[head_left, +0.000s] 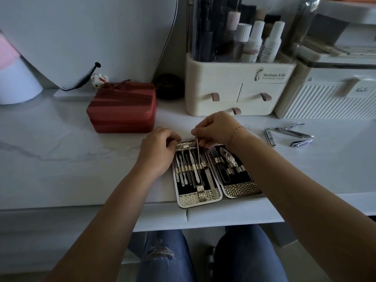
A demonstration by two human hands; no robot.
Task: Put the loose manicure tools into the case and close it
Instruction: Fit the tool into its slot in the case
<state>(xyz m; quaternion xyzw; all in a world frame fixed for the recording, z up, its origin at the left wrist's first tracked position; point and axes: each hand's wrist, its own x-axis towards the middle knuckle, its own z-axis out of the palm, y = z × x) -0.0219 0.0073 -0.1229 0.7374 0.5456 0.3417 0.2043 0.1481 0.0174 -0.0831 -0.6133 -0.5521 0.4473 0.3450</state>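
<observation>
— Where's the case?
— The case (203, 198) lies open and flat at the near edge of the bench (81, 159). Slim metal tools sit in a row under the strap of its left half, and a few bigger ones are in the right half.
— And the hands?
— The left hand (157, 151) is at the case's far left corner, fingers curled onto the edge there. The right hand (215, 129) is over the far middle of the case. Its fingers pinch the top of a thin tool (197, 148), which stands nearly upright with its lower end down among the row in the left half.
— Anything loose?
— Yes, three pieces on the bench, well to the right of the case. A long clipper (270, 137) is nearest it, a nipper (293, 130) lies beyond, and a short clipper (301, 143) is just near of that.
— What else is on the bench?
— A red box (124, 107) far left of the case, and a cream organiser (234, 92) with bottles behind the right hand.
</observation>
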